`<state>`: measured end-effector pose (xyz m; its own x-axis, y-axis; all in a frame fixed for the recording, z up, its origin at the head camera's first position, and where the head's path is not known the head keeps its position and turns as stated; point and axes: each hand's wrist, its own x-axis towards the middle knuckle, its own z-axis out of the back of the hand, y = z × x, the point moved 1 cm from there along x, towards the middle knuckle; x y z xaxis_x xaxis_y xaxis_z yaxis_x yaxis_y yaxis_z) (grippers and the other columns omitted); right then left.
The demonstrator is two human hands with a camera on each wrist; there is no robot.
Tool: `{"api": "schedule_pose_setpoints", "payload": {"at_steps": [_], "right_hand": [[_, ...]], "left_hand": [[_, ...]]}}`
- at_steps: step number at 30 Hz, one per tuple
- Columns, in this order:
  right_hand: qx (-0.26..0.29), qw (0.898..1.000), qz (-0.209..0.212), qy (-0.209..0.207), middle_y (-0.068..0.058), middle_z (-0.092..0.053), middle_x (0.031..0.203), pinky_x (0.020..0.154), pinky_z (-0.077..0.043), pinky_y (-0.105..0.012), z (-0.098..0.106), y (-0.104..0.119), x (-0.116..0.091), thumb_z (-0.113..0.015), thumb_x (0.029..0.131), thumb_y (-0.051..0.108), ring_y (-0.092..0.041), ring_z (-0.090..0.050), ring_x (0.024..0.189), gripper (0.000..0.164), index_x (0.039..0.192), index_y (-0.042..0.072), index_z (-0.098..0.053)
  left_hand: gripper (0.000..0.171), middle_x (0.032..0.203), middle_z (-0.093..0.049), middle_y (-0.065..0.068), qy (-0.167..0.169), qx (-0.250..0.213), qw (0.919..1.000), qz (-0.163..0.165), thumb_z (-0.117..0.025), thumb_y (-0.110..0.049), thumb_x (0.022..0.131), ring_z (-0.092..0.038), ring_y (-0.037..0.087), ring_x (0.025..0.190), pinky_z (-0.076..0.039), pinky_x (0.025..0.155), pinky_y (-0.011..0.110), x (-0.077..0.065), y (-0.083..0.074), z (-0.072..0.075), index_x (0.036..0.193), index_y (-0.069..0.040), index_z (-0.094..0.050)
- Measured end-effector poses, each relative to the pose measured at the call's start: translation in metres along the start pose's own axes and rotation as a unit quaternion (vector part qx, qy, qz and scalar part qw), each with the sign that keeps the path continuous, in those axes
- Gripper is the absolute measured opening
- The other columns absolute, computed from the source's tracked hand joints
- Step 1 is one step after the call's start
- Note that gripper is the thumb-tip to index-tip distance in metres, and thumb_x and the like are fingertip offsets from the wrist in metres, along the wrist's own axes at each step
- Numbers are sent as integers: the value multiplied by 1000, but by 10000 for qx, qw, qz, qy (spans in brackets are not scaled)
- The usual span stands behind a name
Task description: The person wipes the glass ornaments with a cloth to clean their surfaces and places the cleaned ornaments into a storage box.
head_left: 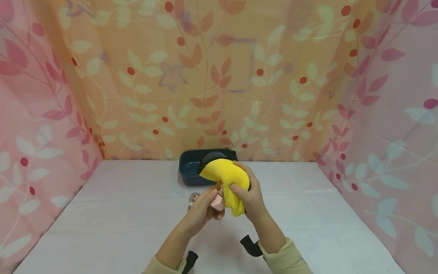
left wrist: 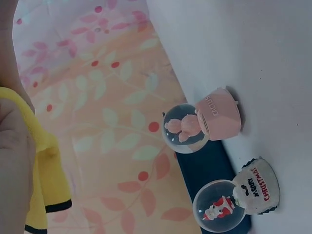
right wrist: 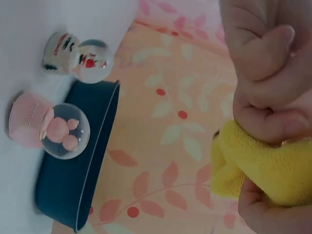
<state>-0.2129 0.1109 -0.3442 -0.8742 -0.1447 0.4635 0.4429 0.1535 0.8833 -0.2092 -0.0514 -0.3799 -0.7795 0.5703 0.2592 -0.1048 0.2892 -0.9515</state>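
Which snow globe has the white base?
The Santa snow globe lettered "Christmas": its base is white, while the cactus snow globe has a pink one.

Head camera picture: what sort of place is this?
Probably a little screened-off table space indoors; I can't tell what building. Leafy printed sheets rise at the back and both sides of a white tabletop, and a dark blue tub sits on it.
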Motion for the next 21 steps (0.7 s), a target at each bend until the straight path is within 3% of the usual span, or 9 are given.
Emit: {"api": "schedule_pose_setpoints", "payload": {"at_steps": [8, 14, 17, 21], "right_hand": [[1392, 9850, -985, 264, -8, -48, 112, 74, -51, -21, 7, -3, 7, -46, 85, 7, -13, -53, 87, 50, 135, 6, -37], [1773, 9669, -1776, -461, -5, -48, 113, 72, -50, -20, 14, -3, 7, -43, 88, 8, -11, -55, 86, 47, 135, 10, -38], [1981, 9619, -1724, -756, -5, -49, 112, 72, -50, -21, 19, -4, 5, -42, 90, 6, -12, -56, 87, 42, 131, 12, -42], [2113, 9690, -1036, -754, -4, -47, 114, 73, -50, -21, 24, -4, 0, -42, 90, 2, -12, -54, 89, 41, 130, 16, -43]], "left_hand": [[40, 86, -60, 1, 134, -238, 9993, 245, -31, -35, 106, -51, 8, 63, -45, 61, 20, -1, 0, 1, 111, -1, -50], [43, 81, -55, 0, -14, -381, 9983, 450, -35, -37, 105, -49, 7, 64, -42, 60, 20, -5, -3, -1, 117, 3, -46], [43, 78, -54, 1, -149, -396, 9985, 346, -35, -36, 105, -49, 7, 63, -42, 60, 20, -5, -5, -1, 115, 3, -47], [37, 79, -55, 1, -227, -532, 9983, 101, -33, -35, 106, -52, 8, 64, -46, 62, 20, -4, -6, 1, 112, -1, -46]]}}
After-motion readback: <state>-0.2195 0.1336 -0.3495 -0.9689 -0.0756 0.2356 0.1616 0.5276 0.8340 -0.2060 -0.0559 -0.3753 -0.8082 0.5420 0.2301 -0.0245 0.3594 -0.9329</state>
